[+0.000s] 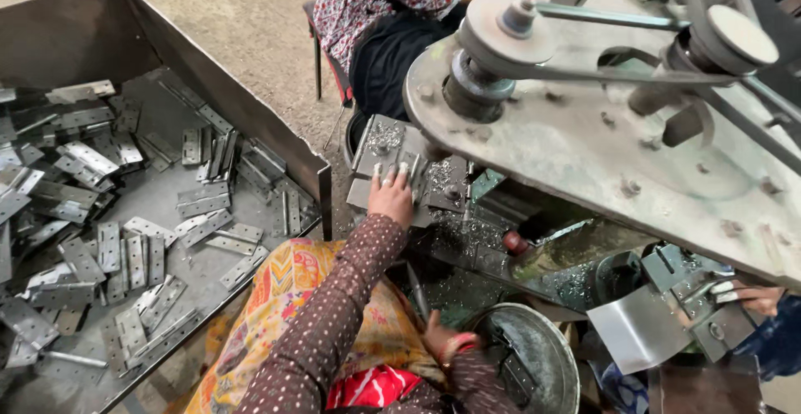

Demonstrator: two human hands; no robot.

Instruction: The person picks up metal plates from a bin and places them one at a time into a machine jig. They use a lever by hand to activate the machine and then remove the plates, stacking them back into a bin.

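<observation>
fingers (392, 176) of my left hand (391, 199) lie flat, gripping nothing, on a hinge plate (385, 157); right hand (437, 336) unclear; metal bin (250, 122) holds loose hinges (125, 247).

Left hand (391, 194) flat on machine plate (385, 143), beside hinge-filled metal bin (250, 122).

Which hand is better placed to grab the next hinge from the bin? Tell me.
Left, probably: the left hand rests on the machine plate beside the hinge bin; the right hand sits low by the round tub.
</observation>
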